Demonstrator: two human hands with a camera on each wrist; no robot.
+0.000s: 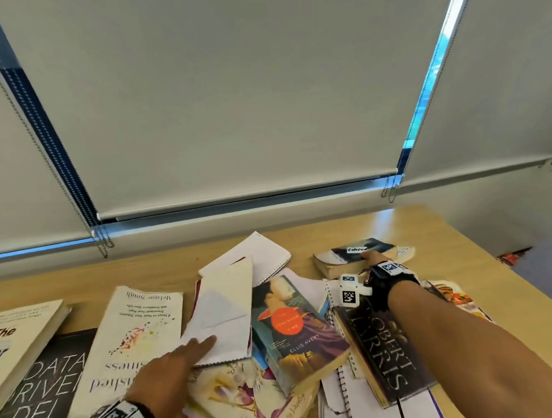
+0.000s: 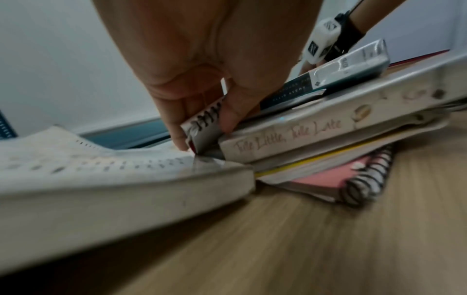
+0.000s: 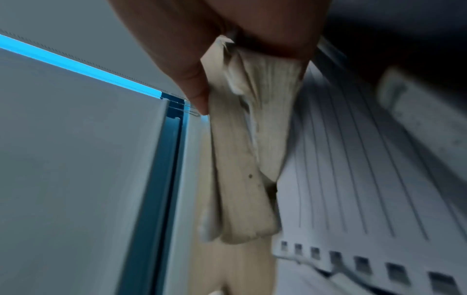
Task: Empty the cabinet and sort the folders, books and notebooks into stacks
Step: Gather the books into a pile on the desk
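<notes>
On the light wooden table (image 1: pixel 425 231) lies a loose heap of books, notebooks and papers below grey roller blinds (image 1: pixel 221 101). The right hand (image 1: pixel 375 258) reaches to the far right of the heap and grips an old paperback with a dark blue-and-white cover (image 1: pixel 360 249); in the right wrist view its thumb and fingers (image 3: pixel 197 93) are curled round the book's yellowed page block (image 3: pixel 242 159), which hangs splayed. The left hand (image 1: pixel 180 359) rests at the near middle, its fingers extended onto a white spiral-bound notebook (image 1: pixel 223 314); in the left wrist view the fingertips (image 2: pixel 227 119) pinch the notebook's wire-bound corner (image 2: pixel 202 127). Just right of that notebook lies a paperback with a painted figure and a red circle (image 1: pixel 291 333), and beyond it a dark book lettered in silver (image 1: pixel 386 358) under the right forearm. Left of the notebook lies a cream book with upside-down lettering (image 1: pixel 132 345).
</notes>
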